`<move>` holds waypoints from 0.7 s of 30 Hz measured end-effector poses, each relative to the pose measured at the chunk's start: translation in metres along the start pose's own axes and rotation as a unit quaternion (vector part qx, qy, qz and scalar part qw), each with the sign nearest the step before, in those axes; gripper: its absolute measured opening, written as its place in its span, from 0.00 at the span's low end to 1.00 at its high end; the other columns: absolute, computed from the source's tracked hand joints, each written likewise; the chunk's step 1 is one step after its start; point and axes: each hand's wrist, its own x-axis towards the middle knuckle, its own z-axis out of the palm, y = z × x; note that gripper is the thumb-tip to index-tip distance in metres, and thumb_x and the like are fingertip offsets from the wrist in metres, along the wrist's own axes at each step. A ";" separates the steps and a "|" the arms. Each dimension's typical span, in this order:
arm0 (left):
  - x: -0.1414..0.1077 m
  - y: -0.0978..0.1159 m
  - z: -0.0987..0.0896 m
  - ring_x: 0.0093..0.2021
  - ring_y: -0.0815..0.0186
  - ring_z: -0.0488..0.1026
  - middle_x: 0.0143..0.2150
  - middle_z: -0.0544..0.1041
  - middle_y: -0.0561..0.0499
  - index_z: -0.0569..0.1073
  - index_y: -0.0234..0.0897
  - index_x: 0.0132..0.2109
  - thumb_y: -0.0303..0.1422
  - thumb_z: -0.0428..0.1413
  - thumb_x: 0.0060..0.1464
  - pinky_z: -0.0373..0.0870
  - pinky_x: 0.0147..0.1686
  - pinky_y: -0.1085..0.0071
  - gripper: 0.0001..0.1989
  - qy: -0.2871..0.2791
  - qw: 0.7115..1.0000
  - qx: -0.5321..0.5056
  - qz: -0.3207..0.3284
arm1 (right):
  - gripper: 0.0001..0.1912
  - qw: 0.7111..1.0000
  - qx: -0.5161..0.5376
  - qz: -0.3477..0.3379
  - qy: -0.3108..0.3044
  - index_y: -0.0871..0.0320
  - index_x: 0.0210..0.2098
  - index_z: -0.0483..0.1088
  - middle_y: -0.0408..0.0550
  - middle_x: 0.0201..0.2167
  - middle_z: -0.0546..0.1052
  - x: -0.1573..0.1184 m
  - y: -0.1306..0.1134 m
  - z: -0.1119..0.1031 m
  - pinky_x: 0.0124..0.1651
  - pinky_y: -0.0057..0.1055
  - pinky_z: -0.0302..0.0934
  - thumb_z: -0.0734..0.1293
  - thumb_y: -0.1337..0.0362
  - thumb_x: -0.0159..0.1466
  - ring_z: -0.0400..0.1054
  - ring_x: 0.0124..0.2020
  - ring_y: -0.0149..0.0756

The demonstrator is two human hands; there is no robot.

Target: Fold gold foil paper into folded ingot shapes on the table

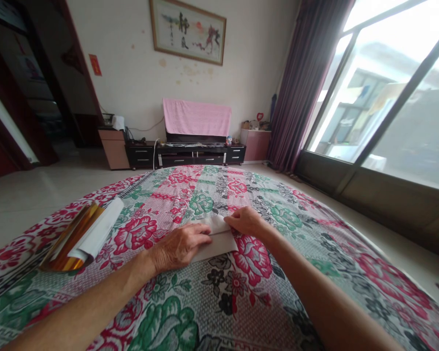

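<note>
A sheet of white paper (219, 243) lies partly folded over on the flowered cloth (175, 302), with a crease running across it. My left hand (185, 243) rests on the paper's left part, fingers bent together and pressing on it. At its far right edge, my right hand (245, 220) pinches the folded layer between thumb and fingers. The left end of the paper is hidden beneath my left hand.
To the left on the cloth lie curled gold foil sheets (68, 243) and rolled white paper (98, 229). Beyond the cloth stand a low black cabinet (190, 158) and a screen under a pink cover (197, 117). A window (388, 107) is at the right.
</note>
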 end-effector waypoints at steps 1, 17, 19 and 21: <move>0.000 0.000 0.000 0.51 0.62 0.68 0.52 0.70 0.43 0.72 0.34 0.47 0.22 0.45 0.55 0.67 0.52 0.61 0.17 0.000 1.000 0.000 0.002 | 0.16 1.000 -0.001 -0.001 0.002 0.60 0.13 0.66 0.42 0.11 0.64 0.000 0.000 0.001 0.18 0.25 0.44 0.62 0.57 0.52 0.53 0.15 0.25; 0.002 0.001 -0.002 0.52 0.62 0.68 0.53 0.70 0.43 0.72 0.33 0.48 0.21 0.44 0.55 0.66 0.53 0.61 0.18 -0.016 1.000 -0.019 0.012 | 0.05 0.972 0.225 -0.036 -0.054 0.60 0.26 0.69 0.41 0.19 0.71 0.005 0.008 0.007 0.21 0.22 0.52 0.68 0.66 0.49 0.61 0.20 0.25; 0.002 0.001 -0.003 0.52 0.62 0.67 0.52 0.70 0.44 0.72 0.33 0.47 0.22 0.44 0.55 0.65 0.54 0.61 0.17 -0.017 1.000 -0.018 0.016 | 0.06 0.981 0.185 -0.042 -0.038 0.59 0.29 0.70 0.42 0.21 0.73 0.005 0.009 0.007 0.21 0.22 0.53 0.68 0.67 0.49 0.63 0.21 0.26; 0.003 0.000 -0.004 0.53 0.61 0.66 0.52 0.71 0.45 0.73 0.34 0.47 0.22 0.45 0.55 0.63 0.56 0.60 0.16 -0.016 1.000 -0.012 0.022 | 0.08 0.988 0.146 -0.052 -0.026 0.60 0.31 0.71 0.43 0.22 0.74 0.003 0.008 0.006 0.22 0.23 0.54 0.68 0.67 0.50 0.64 0.21 0.27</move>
